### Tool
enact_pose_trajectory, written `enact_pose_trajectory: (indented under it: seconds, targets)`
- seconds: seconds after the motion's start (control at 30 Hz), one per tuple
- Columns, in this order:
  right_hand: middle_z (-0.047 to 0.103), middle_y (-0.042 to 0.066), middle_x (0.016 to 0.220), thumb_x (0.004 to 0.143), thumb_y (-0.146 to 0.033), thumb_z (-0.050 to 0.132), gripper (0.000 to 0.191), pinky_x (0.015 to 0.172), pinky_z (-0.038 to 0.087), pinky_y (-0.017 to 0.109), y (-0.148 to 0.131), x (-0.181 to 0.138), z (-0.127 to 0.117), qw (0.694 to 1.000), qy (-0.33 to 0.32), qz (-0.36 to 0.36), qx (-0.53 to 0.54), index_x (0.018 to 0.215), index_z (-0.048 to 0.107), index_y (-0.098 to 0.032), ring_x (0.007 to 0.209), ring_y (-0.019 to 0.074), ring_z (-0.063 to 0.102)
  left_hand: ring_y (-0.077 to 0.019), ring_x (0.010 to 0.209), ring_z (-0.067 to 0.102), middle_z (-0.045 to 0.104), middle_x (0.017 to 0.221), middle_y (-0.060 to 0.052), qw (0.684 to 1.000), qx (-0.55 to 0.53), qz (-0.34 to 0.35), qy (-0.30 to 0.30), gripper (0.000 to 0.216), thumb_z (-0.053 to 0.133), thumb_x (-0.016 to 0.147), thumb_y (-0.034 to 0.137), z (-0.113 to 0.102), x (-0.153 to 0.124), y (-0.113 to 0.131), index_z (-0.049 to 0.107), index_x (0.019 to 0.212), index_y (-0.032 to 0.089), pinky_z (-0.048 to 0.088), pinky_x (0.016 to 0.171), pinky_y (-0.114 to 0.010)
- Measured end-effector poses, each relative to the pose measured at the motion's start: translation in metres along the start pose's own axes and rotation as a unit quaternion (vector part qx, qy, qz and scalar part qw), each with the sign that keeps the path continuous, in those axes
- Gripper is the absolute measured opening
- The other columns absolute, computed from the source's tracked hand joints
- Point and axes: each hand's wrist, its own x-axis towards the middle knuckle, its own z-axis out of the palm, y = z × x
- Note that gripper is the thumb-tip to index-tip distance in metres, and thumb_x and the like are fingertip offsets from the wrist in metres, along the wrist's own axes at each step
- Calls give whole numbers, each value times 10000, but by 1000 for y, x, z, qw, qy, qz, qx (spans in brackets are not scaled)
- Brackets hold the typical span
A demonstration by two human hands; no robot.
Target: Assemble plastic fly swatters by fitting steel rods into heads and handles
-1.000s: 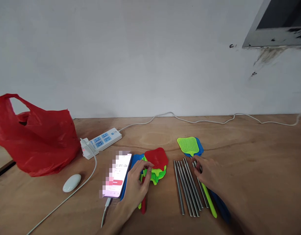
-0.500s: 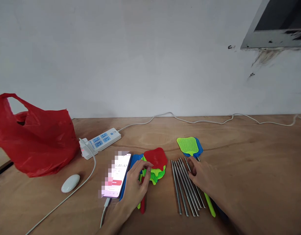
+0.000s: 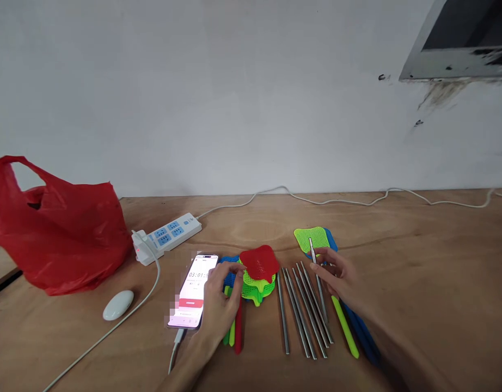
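Note:
My left hand (image 3: 219,305) rests with curled fingers on the handles of a stack of fly swatters (image 3: 257,275), a red head on top of green and blue ones. My right hand (image 3: 336,275) pinches one thin metal rod (image 3: 315,260), lifted at its far end over the green swatter head (image 3: 312,239) of a second green and blue pair. Several more metal rods (image 3: 302,310) lie side by side on the wooden table (image 3: 418,261) between my hands.
A lit phone (image 3: 194,291) on a cable lies left of my left hand. A white power strip (image 3: 169,234), a white mouse (image 3: 118,304) and a red plastic bag (image 3: 55,228) sit at the left. A white cord (image 3: 357,201) runs along the wall.
My right hand has picked one rod out of the row and raised it. The other rods have spread a little leftward. My left hand slid slightly back on the swatter handles.

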Motion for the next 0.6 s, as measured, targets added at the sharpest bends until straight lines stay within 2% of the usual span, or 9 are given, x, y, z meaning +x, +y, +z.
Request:
enact_pose_trajectory:
  seconds: [0.1, 0.17, 0.23, 0.33, 0.4, 0.5, 0.6]
  targets:
    - [559, -41, 759, 738, -538, 762, 410, 329, 242, 197, -8, -5, 5, 986, -13, 48, 158, 1002, 642, -248, 420, 54, 318, -225, 824, 639, 701, 886, -45, 1000, 10, -4, -11, 226, 468, 977, 321, -1, 2, 0, 655, 917, 207, 473, 738, -334]
    - [567, -50, 732, 685, -469, 848, 402, 318, 204, 164, -13, -9, 8, 959, -14, 89, 268, 964, 667, -244, 418, 36, 285, -214, 785, 637, 692, 861, -41, 999, 19, -4, -29, 240, 452, 982, 330, -5, 4, 1, 651, 926, 207, 475, 703, -317]
    - [544, -67, 684, 643, -424, 891, 385, 317, 181, 146, -17, -10, 11, 937, -12, 117, 330, 896, 677, -228, 410, 20, 250, -200, 693, 624, 675, 787, -23, 998, 29, -2, -58, 236, 473, 974, 359, -13, 6, 0, 655, 940, 212, 458, 629, -293]
    - [496, -85, 628, 597, -405, 919, 392, 319, 197, 138, -21, -11, 16, 921, -14, 137, 365, 839, 676, -214, 410, 18, 250, -198, 613, 617, 665, 714, 0, 989, 64, 17, -136, 223, 600, 908, 435, -28, 4, -5, 686, 980, 242, 430, 573, -279]
    - [493, -83, 626, 596, -406, 921, 393, 328, 224, 136, -22, -12, 18, 916, -20, 142, 374, 832, 676, -208, 421, 21, 281, -225, 680, 664, 720, 823, -21, 971, 117, 43, -205, 311, 678, 849, 499, -36, -1, -10, 683, 1056, 267, 459, 622, -292]
    - [482, -83, 611, 610, -401, 916, 379, 339, 238, 133, -22, -12, 21, 910, -28, 144, 388, 822, 679, -196, 429, 22, 302, -273, 755, 699, 748, 917, -50, 950, 167, 40, -261, 481, 794, 732, 544, -42, -10, -18, 662, 1106, 271, 483, 662, -315]
    - [466, -86, 589, 611, -398, 916, 375, 345, 236, 134, -21, -11, 22, 906, -28, 143, 398, 807, 674, -189, 429, 24, 306, -308, 849, 704, 747, 962, -68, 942, 169, 37, -288, 530, 862, 675, 480, -41, -13, -20, 654, 1105, 252, 498, 695, -334]
